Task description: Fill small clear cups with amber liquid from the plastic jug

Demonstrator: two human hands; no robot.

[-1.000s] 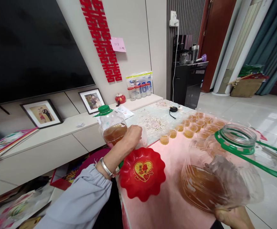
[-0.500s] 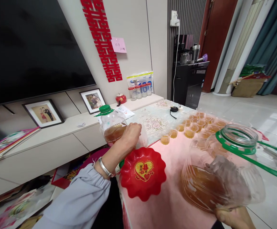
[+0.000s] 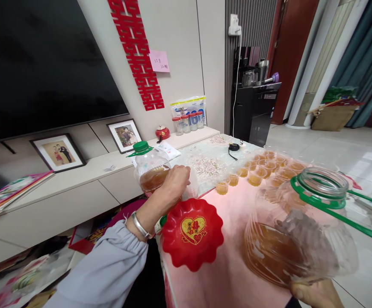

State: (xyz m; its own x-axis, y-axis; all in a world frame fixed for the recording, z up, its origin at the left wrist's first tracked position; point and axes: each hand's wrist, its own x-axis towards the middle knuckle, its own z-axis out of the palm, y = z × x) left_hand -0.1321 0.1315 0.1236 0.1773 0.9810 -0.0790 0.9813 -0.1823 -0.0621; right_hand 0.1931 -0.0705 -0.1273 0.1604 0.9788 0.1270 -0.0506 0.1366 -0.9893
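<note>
My left hand (image 3: 177,182) has its fingers curled closed just behind a red scalloped dish (image 3: 193,233) with a gold heart print. What the fingertips hold, if anything, is hidden; a translucent plastic thing (image 3: 192,186) shows beside them. At the lower right my right hand (image 3: 316,293) grips the bottom of a large clear plastic jug (image 3: 277,250), only thumb and back of the hand showing. The jug is uncapped, tilted, partly filled with amber-brown liquid, with a green collar and handle. Behind my left hand stands another jug (image 3: 152,169) with a green cap.
Several small clear cups (image 3: 256,176) of amber liquid stand along the pink-covered table (image 3: 227,273). A black tape-like coil (image 3: 234,147) lies farther back on the flowered cloth (image 3: 207,164). Red-lidded jars (image 3: 186,124) and framed photos (image 3: 57,155) line the low cabinet on the left.
Almost nothing differs. The jug at the right has shifted very slightly to the right; both hands keep their places.
</note>
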